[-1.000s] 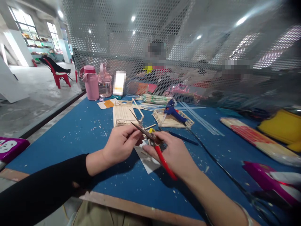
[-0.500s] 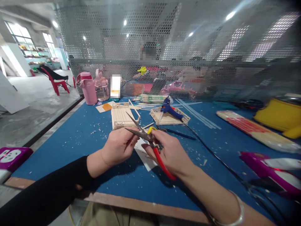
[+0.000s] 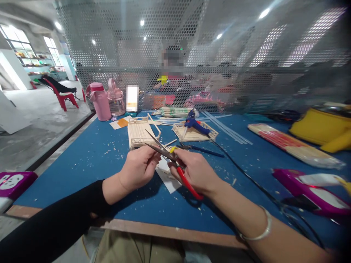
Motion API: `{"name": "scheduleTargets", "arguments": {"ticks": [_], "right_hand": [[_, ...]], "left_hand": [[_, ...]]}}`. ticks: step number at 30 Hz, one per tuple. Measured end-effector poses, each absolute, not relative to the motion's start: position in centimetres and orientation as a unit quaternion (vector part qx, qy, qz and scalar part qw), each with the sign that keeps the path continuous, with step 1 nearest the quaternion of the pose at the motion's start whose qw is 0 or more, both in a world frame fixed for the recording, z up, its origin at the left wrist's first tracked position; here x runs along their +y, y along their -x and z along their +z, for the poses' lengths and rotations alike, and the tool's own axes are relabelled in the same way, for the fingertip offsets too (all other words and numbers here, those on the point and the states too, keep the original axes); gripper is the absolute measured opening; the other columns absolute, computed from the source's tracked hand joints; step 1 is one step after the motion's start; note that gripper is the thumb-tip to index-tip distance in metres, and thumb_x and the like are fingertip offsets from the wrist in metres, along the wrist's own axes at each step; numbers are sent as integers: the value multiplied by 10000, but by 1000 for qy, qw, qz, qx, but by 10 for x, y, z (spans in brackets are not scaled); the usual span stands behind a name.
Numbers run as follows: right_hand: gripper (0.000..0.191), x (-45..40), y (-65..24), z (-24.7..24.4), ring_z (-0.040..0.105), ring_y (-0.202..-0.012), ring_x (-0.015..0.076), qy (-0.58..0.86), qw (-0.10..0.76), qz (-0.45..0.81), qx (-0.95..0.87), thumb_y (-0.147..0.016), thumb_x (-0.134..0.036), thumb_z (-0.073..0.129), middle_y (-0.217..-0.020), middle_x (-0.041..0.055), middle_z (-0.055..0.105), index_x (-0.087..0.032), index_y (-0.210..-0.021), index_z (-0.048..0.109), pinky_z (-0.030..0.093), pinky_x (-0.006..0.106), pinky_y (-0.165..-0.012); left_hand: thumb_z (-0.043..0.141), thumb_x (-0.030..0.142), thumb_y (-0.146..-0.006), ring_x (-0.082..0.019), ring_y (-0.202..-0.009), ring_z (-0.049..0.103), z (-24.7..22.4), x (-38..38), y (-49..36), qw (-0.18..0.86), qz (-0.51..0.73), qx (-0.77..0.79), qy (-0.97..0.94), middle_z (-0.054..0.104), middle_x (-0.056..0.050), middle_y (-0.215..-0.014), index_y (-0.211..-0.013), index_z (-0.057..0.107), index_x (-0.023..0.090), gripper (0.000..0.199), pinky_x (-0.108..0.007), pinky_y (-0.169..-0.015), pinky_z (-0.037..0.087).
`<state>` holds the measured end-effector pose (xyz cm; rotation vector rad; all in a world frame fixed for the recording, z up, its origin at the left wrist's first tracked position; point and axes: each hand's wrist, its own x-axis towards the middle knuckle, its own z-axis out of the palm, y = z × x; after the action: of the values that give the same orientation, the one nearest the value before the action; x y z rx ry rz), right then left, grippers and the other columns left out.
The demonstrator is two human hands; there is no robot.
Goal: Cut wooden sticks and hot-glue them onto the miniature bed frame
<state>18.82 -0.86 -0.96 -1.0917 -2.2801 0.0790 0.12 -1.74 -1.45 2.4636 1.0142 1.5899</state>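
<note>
My right hand [image 3: 196,168] is wrapped round a pair of scissors [image 3: 189,184] with red handles. Their dark blades are spread apart and point up and to the left, passing over the fingertips of my left hand [image 3: 139,164]. That left hand is closed in a pinch; whatever lies between its fingers is hidden. Just beyond the hands stands a frame of thin wooden sticks [image 3: 141,133]. A second stick frame [image 3: 179,136] is to its right, with a blue glue gun [image 3: 199,126] resting on it. White paper [image 3: 170,182] lies beneath my hands.
Pliers with dark blue handles [image 3: 208,151] and a black cord [image 3: 241,173] lie to the right. Farther right are a bag of sticks [image 3: 293,146] and a purple power strip [image 3: 301,190]. A pink flask [image 3: 101,104] stands back left, before a perforated metal screen [image 3: 117,47].
The view has shifted slightly, so the table items sit a little more to the left. Both hands keep nearly the same pose, and the scissor blades remain apart.
</note>
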Motion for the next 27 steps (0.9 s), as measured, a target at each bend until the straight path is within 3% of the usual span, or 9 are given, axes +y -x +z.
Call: {"name": "scheduleTargets", "arguments": {"ticks": [5, 10, 13, 19, 27], "right_hand": [[162, -9, -186, -7, 398, -461, 111, 418, 325, 47, -847, -689, -275, 503, -503, -22, 451, -224, -574, 401, 315, 238, -487], [181, -4, -185, 3, 487, -520, 121, 464, 371, 82, -801, -814, -300, 428, -583, 1, 550, -195, -688, 504, 390, 227, -510], [131, -1, -188, 6, 498, -551, 129, 473, 355, 108, -799, -774, -312, 483, -625, -2, 562, -192, -738, 522, 406, 239, -523], [149, -6, -186, 5, 503, -666, 157, 441, 288, 108, -843, -688, -309, 580, -751, 23, 552, -204, -732, 484, 416, 282, -607], [136, -10, -182, 4, 505, -746, 198, 421, 295, 84, -853, -701, -291, 570, -804, 57, 557, -201, -776, 499, 413, 328, -669]], "left_hand": [[453, 165, -855, -100, -513, 578, -13, -19, -4, 106, 527, 337, -773, 632, -23, -580, -721, 597, 143, 198, -211, -532, 482], [513, 356, -862, -76, -478, 554, -12, -16, -10, 428, 540, 329, -646, 585, 0, -580, -769, 590, 135, 253, -191, -476, 483], [578, 461, -805, -71, -470, 545, -11, -14, -12, 543, 526, 320, -571, 575, 6, -584, -758, 563, 135, 330, -191, -461, 487], [620, 499, -761, -66, -494, 521, -11, -14, -11, 578, 515, 289, -564, 544, 23, -601, -710, 538, 150, 363, -197, -487, 484], [554, 364, -845, -74, -529, 521, -11, -17, -10, 522, 523, 279, -612, 547, 12, -616, -699, 557, 149, 260, -194, -512, 454]]}}
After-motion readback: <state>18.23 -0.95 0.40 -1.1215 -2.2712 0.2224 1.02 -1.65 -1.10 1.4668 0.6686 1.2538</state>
